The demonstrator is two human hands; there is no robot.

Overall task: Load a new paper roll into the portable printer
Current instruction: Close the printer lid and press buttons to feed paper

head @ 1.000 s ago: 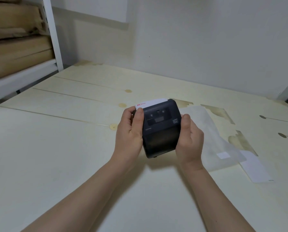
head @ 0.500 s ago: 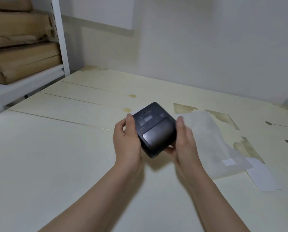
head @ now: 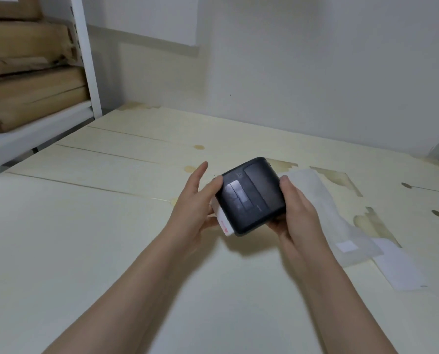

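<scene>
I hold a small black portable printer above the pale wooden table, lid closed, turned at a slant. A strip of white paper with a red mark sticks out of its near left edge. My right hand grips the printer's right side, thumb on top. My left hand supports the left side from below near the paper strip, with its fingers spread and the index finger lifted off.
A translucent white bag lies on the table just right of my hands, with a white paper slip beyond it. Brown cardboard parcels sit on a white shelf at the far left. A wall stands behind the table.
I have turned the printer around in my hands: the paper strip, at the far edge a second ago, now points toward me at the left. My left fingers have loosened and spread.
</scene>
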